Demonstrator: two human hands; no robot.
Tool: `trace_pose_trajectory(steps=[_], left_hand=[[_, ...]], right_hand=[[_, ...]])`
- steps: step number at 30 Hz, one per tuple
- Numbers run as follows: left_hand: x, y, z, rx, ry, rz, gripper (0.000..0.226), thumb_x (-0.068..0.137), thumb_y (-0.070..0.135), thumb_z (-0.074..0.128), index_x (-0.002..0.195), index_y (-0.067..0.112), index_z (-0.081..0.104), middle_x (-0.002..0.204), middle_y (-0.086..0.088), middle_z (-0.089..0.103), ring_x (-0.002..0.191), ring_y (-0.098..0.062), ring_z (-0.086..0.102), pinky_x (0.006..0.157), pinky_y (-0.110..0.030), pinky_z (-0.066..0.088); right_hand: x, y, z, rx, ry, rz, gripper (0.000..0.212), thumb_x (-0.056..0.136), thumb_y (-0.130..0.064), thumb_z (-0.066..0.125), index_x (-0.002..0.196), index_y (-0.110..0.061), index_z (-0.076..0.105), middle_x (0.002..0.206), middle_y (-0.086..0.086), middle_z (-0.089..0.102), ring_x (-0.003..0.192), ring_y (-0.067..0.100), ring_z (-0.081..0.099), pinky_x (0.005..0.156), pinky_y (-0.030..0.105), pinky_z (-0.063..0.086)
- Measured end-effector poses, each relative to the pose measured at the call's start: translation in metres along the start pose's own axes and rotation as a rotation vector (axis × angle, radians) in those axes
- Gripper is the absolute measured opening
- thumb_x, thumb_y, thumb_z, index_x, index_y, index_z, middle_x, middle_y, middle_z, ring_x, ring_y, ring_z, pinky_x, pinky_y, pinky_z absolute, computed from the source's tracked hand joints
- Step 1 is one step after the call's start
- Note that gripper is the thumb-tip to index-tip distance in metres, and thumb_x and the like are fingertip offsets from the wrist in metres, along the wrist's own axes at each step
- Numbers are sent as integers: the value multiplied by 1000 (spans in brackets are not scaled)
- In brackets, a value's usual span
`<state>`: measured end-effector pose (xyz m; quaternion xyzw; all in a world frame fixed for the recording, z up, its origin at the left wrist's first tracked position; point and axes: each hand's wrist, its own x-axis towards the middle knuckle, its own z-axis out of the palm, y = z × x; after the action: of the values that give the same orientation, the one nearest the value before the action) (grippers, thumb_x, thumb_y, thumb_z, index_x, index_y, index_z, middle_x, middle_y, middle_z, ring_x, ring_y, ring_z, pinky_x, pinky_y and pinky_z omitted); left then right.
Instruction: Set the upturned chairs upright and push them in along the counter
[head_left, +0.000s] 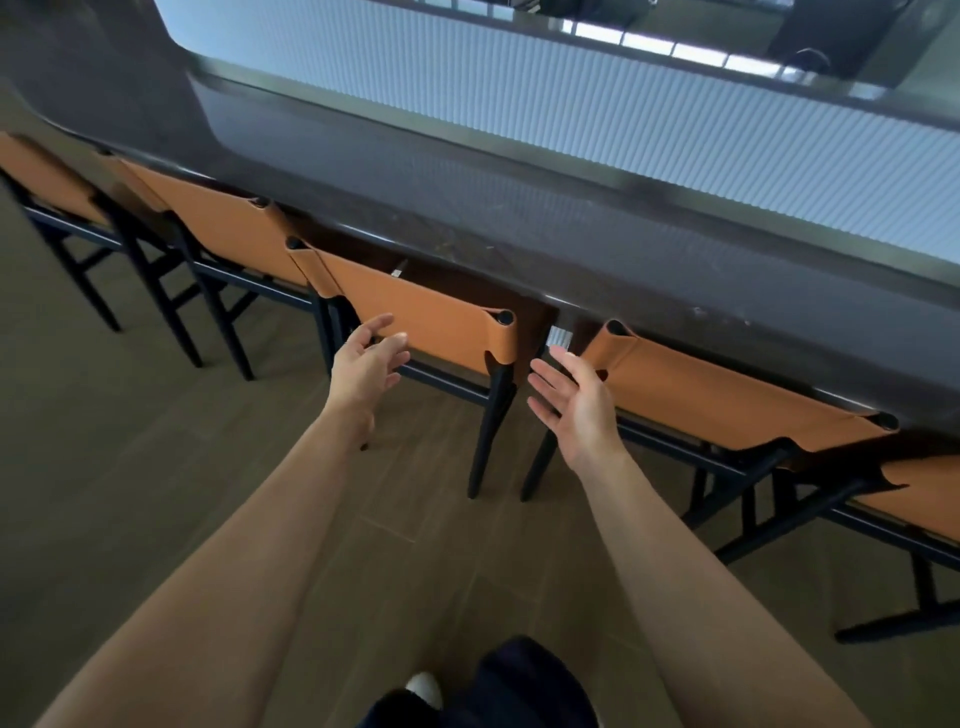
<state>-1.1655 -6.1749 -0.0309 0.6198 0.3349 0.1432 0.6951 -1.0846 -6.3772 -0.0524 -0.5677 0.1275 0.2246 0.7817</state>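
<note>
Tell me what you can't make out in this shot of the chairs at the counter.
- Chair seats: head view, hidden under the counter; only the orange backs and dark legs show.
- Far-right chair: cut off by the right edge.
- Far-left chair: cut off by the left edge.
- Middle chair: the left hand covers part of its back.
- Feet: cut off by the bottom edge.
</note>
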Motion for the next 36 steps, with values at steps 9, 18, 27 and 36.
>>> trace_pose_trajectory(steps=[9,18,27,36], left_hand=[[77,12,-27,-52,17,-65,35,96,29,56,129,17,54,116,-4,66,108,-18,62,101,-44,47],[180,23,-12,-96,22,-257,21,97,33,55,111,18,55,116,-6,64,106,-21,62,99,-45,48],[261,17,0,-88,51,-434,43,94,35,59,129,12,48,117,-7,61,99,-21,62,101,-50,46],[335,2,-15,-46,40,-557,48,91,33,61,133,14,50,126,-9,60,97,-24,65,85,-41,52]], right_hand=[[56,5,74,83,-25,129,37,100,-38,48,129,-18,57,120,6,67,111,23,63,94,41,50],[138,-2,122,263,24,346,47,99,-36,50,137,-8,45,122,15,64,113,31,60,97,45,46],[191,3,154,392,211,462,36,98,-28,50,127,-6,47,132,19,58,118,34,58,87,46,48],[215,23,170,384,353,567,45,95,-39,56,118,0,52,119,20,60,106,36,61,83,46,50]])
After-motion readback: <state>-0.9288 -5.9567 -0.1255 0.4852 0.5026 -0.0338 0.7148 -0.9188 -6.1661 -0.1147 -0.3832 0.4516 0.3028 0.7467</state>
